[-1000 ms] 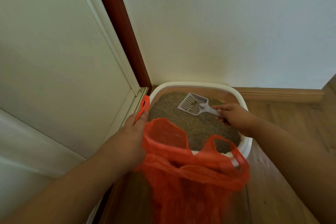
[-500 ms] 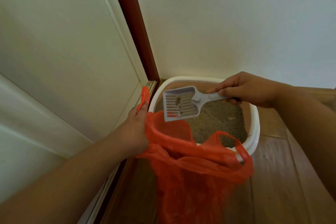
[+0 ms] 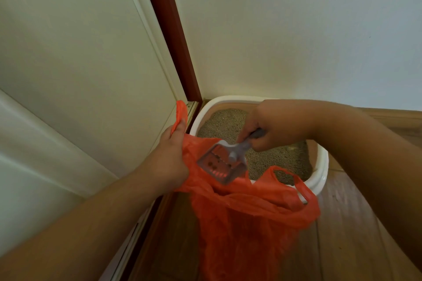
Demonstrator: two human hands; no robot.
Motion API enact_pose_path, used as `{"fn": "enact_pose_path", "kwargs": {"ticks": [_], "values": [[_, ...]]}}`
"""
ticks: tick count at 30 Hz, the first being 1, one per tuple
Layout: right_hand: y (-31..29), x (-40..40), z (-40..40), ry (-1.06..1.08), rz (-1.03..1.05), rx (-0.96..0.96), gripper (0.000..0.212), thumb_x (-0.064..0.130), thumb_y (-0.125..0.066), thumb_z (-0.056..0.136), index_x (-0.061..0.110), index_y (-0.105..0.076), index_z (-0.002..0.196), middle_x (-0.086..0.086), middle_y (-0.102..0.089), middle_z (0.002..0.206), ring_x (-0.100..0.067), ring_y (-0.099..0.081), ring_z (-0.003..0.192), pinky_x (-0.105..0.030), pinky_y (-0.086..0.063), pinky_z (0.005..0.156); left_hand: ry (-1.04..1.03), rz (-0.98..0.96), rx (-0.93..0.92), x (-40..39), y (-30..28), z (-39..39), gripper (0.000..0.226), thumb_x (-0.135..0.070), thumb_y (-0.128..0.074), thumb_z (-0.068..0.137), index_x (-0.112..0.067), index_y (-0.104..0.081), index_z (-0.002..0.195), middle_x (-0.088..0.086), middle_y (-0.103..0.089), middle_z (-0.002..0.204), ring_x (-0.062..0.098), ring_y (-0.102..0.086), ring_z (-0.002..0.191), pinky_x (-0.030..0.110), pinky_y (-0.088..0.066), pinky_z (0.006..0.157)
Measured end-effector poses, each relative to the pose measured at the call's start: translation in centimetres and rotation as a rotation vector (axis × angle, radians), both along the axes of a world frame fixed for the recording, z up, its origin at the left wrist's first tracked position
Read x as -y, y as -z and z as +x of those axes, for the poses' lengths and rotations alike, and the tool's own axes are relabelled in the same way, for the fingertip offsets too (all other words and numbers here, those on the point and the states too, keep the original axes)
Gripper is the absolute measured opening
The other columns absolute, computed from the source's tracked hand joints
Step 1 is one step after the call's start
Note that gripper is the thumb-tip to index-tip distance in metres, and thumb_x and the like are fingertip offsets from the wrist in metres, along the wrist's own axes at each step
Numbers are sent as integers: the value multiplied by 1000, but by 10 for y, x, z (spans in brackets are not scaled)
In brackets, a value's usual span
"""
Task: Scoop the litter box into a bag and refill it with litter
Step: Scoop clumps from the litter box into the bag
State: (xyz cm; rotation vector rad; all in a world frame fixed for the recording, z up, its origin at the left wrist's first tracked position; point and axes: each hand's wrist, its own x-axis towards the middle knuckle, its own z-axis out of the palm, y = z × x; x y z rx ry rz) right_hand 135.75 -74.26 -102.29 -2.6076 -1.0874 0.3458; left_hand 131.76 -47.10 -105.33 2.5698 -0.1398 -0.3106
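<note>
Our left hand (image 3: 169, 162) pinches the orange bag (image 3: 246, 217) handle, mouth open at the litter box (image 3: 319, 166) near rim. Right hand (image 3: 274, 125) grips the scoop (image 3: 222, 164), tilted into the mouth. Tip steeper, keep scoop inside the opening so clumps don't hit floor.

Two bare arms are showing, one coming in from each side. The left hand (image 3: 167, 162) and the right hand (image 3: 274, 125) are bare too. The person is wearing no gloves, and no rings are showing on the fingers (image 3: 180, 126). No watch or band is sitting on either wrist. No sleeve is showing anywhere on the arms, right out to the edges of the view.
</note>
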Motion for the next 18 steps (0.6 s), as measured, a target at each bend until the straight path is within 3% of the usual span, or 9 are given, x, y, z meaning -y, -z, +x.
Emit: {"fn": "enact_pose_path", "kwargs": {"ticks": [6, 12, 15, 18], "values": [[3, -11, -2, -66, -120, 49, 30, 34, -62, 92, 32, -76, 118, 13, -75, 105, -9, -68, 90, -34, -55, 82, 16, -29, 36, 1, -2, -1, 131, 10, -63, 80, -64, 24, 146, -12, -17, 159, 15, -47, 127, 30, -54, 88], [2, -16, -2, -87, -103, 67, 26, 35, -62, 96, 27, -76, 118, 11, -74, 105, -9, -67, 91, -28, -51, 81, 25, 4, 32, 1, -4, -1, 130, 8, -66, 81, -61, 20, 150, -10, -18, 159, 16, -47, 126, 32, -55, 91], [-5, -4, 4, 51, -10, 34, 23, 37, -70, 93, 30, -78, 114, 15, -75, 101, -1, -64, 84, -24, -50, 79, 41, 39, 21, -1, -3, -3, 130, 4, -71, 82, -62, 20, 149, -13, -15, 161, 15, -43, 136, 30, -51, 94], [-10, 15, 10, 256, 131, -57, 18, 40, -75, 89, 33, -81, 105, 17, -75, 90, -1, -67, 81, -27, -55, 77, 66, 113, -41, -2, -3, -4, 123, -3, -70, 87, -56, 20, 152, -9, -13, 164, 21, -42, 140, 36, -50, 104]]}}
